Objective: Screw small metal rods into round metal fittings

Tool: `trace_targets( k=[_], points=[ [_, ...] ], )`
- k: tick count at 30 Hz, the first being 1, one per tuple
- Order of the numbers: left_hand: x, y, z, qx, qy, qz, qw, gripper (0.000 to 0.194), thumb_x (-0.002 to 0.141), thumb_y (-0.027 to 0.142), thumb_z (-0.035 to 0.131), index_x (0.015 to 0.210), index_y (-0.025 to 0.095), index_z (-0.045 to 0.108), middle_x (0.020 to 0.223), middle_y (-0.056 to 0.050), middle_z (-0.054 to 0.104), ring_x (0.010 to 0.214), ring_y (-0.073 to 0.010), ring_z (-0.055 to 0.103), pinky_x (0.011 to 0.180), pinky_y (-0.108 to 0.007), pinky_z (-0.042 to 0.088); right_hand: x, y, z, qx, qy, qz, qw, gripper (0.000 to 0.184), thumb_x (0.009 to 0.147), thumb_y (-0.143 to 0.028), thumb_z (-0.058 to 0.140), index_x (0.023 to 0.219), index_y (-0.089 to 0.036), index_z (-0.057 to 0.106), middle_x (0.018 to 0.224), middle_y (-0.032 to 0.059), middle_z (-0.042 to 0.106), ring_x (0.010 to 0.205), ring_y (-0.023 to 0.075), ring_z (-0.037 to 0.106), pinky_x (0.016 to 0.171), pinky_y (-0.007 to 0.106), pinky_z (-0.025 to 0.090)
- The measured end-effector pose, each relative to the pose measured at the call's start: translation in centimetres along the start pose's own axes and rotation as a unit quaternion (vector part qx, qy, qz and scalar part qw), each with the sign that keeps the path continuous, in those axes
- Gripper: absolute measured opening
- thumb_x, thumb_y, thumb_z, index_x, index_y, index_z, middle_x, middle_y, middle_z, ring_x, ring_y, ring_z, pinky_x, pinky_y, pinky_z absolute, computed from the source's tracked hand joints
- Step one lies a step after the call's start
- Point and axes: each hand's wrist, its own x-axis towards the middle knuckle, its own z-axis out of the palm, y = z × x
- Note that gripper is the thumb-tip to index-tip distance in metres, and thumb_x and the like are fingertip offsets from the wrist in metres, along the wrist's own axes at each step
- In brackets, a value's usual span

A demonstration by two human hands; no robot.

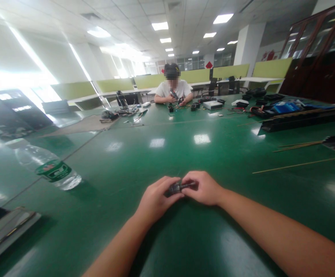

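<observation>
Both of my hands meet low in the middle of the head view, just above a green table (184,154). My left hand (156,198) and my right hand (203,187) are each closed round the ends of a small dark cylindrical part (179,187). The fingers hide most of the part, so I cannot make out what it is. It sits between the two thumbs, close to the table top.
A clear water bottle (48,167) with a green label lies at the left. A flat grey case (6,231) sits at the near left corner. Thin wooden sticks (297,165) and dark trays (300,117) lie at the right. A person (172,90) works across the table among small parts.
</observation>
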Motion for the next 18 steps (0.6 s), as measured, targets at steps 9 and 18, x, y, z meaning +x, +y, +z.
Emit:
trace_targets(
  k=[9, 18],
  points=[
    [0.34, 0.47, -0.48, -0.017, -0.002, 0.011, 1.0, 0.029, 0.085, 0.036, 0.07, 0.109, 0.02, 0.066, 0.097, -0.005, 0.07, 0.086, -0.0156, 0.066, 0.077, -0.025, 0.054, -0.05, -0.18, -0.24, -0.007, -0.006, -0.008, 1.0, 0.01, 0.079, -0.021, 0.071, 0.088, -0.019, 0.072, 0.081, 0.0022, 0.069, 0.073, 0.0155, 0.062, 0.069, 0.026, 0.048],
    [0.28, 0.15, -0.17, -0.032, 0.012, -0.003, 0.999, 0.025, 0.08, 0.032, 0.076, 0.103, 0.021, 0.07, 0.095, -0.004, 0.072, 0.084, -0.0153, 0.068, 0.078, -0.025, 0.055, 0.03, -0.26, -0.29, -0.013, -0.012, -0.004, 1.0, 0.007, 0.078, -0.02, 0.071, 0.085, -0.017, 0.073, 0.078, 0.002, 0.069, 0.07, 0.0145, 0.06, 0.066, 0.025, 0.045]
  ],
)
